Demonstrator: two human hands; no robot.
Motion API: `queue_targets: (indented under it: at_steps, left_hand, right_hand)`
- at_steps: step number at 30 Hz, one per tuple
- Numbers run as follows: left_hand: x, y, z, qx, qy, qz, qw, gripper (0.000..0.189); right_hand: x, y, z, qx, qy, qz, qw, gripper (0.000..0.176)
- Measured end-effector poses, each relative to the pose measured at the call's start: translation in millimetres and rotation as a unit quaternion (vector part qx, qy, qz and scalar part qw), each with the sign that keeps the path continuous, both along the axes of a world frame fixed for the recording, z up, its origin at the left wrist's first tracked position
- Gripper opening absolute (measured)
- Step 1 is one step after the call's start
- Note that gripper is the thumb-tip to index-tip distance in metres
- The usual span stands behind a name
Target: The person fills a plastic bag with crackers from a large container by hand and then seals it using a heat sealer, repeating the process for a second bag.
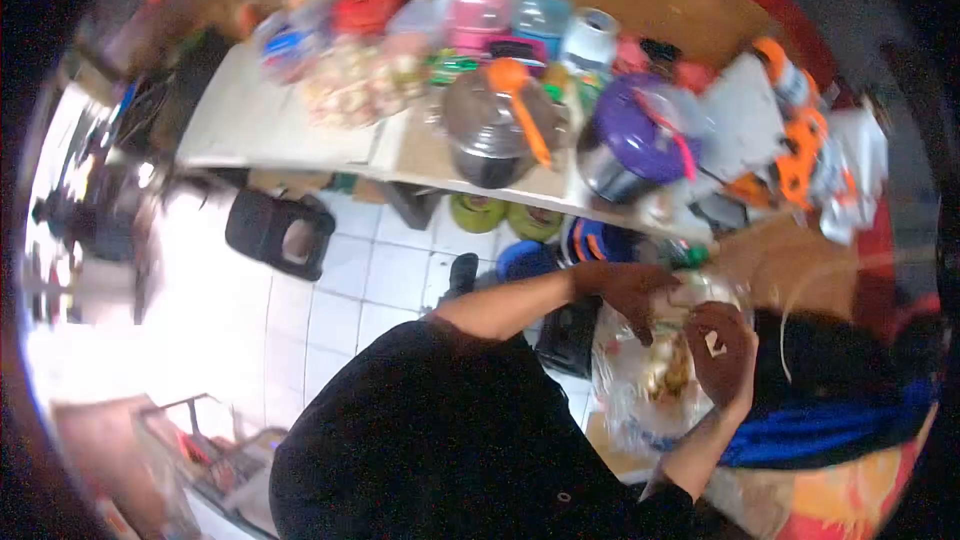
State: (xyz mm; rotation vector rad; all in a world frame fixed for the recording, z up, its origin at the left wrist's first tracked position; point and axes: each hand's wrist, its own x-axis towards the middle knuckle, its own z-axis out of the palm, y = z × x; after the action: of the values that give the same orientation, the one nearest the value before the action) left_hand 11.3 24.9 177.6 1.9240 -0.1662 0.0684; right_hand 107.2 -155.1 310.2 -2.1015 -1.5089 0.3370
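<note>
My left hand (630, 292) reaches over a clear plastic bag (620, 395), its thumb and fingers apart, with nothing visible in them. Just to the right, my right hand (722, 352) is curled around a small whitish piece (714, 343); blur hides what kind it is. Inside the bag, below both hands, lie pale and brownish pieces (668, 375), too blurred to name. Beside my right wrist is a dark and blue cloth (830, 430).
A long table (270, 130) holds a steel pot (485, 135) with an orange spoon (520, 110), a purple-lidded container (640, 130), a bag of pale bulbs (355, 85) and several jars. A black stool-like object (280, 232) stands on the white tiled floor (345, 280).
</note>
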Motion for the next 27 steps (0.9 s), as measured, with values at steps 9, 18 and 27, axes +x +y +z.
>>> queue_targets:
  at_steps: [9, 18, 27]
  left_hand:
    - [-174.5, 106.1, -21.5, -0.092, 0.022, 0.164, 0.982, 0.063]
    - [-428.9, 230.5, -86.2, -0.138, -0.063, 0.544, 0.825, 0.085]
    - [-596.5, 335.0, -133.6, -0.218, -0.187, 0.799, 0.529, 0.044]
  right_hand:
    - [-113.0, 168.4, -13.3, 0.018, 0.05, 0.283, 0.958, 0.011]
    - [-310.3, 410.2, -67.6, -0.012, 0.09, 0.421, 0.903, 0.011]
    - [-468.4, 631.3, -136.2, 0.031, 0.183, 0.35, 0.918, 0.015]
